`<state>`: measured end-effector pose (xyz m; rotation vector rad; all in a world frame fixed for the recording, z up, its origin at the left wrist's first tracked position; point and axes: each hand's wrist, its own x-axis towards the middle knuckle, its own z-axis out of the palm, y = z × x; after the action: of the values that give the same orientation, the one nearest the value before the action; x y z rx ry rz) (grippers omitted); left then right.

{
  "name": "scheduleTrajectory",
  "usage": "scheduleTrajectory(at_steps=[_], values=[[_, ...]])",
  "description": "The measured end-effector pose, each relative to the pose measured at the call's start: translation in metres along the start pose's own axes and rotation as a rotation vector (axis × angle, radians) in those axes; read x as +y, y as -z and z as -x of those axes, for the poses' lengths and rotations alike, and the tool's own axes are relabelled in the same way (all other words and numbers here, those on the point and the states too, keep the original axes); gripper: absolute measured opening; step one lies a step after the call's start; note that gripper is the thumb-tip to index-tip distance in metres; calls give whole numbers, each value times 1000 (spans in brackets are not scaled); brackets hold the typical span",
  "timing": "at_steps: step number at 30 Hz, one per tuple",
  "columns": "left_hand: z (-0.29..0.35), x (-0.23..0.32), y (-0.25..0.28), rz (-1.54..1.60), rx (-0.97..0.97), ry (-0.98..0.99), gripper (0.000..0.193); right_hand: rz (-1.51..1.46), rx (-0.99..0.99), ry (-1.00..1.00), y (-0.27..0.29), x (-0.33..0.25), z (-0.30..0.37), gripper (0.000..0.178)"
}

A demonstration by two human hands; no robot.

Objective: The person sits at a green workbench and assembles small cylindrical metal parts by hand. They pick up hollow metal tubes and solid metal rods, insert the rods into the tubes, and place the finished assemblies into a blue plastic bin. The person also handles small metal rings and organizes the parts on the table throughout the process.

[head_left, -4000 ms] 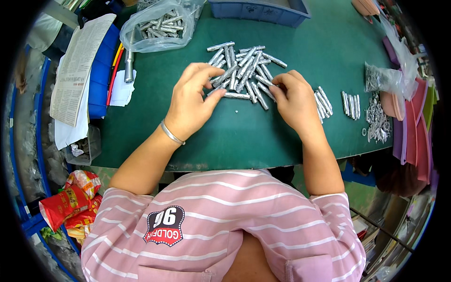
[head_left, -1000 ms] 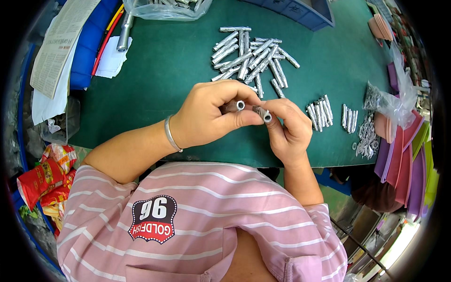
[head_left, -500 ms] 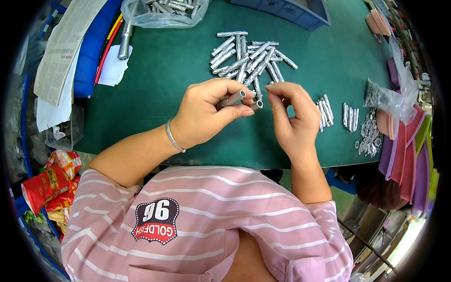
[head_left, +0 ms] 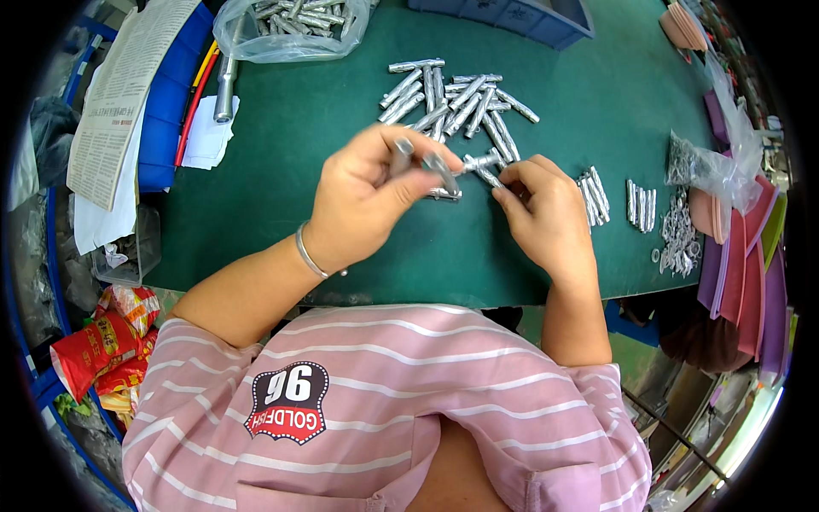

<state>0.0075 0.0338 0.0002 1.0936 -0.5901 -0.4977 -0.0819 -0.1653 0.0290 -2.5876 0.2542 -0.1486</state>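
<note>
My left hand (head_left: pixel 363 188) is closed around at least two silvery metal tubes (head_left: pixel 440 168), smeared by motion, their ends showing between thumb and fingers. My right hand (head_left: pixel 546 209) pinches the near end of another metal tube (head_left: pixel 488 177) at the near edge of a loose pile of similar tubes (head_left: pixel 465 107). One more tube in that pile lies against the pinched one. How many pieces my left palm covers is hidden.
To the right on the green table (head_left: pixel 281 154) are two small rows of tubes (head_left: pixel 595 194) (head_left: pixel 641 206), a heap of small metal parts (head_left: pixel 680 235) and a clear bag (head_left: pixel 717 175). Behind are a bag of tubes (head_left: pixel 294 34) and a blue-grey bin (head_left: pixel 520 19). A socket tool (head_left: pixel 225 90) lies left.
My right hand has opened its reach toward the pile's near edge and now pinches a tube. My left hand has shifted slightly left and up, its tubes now tilted more upright.
</note>
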Motion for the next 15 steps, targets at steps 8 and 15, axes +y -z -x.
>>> scheduleTrajectory(at_steps=[8,15], values=[[-8,3,11,607,106,307,21,-486,-22,-92,-2,15,8,12],[0,7,-9,-263,4,57,23,-779,29,129,-22,-4,9,14]])
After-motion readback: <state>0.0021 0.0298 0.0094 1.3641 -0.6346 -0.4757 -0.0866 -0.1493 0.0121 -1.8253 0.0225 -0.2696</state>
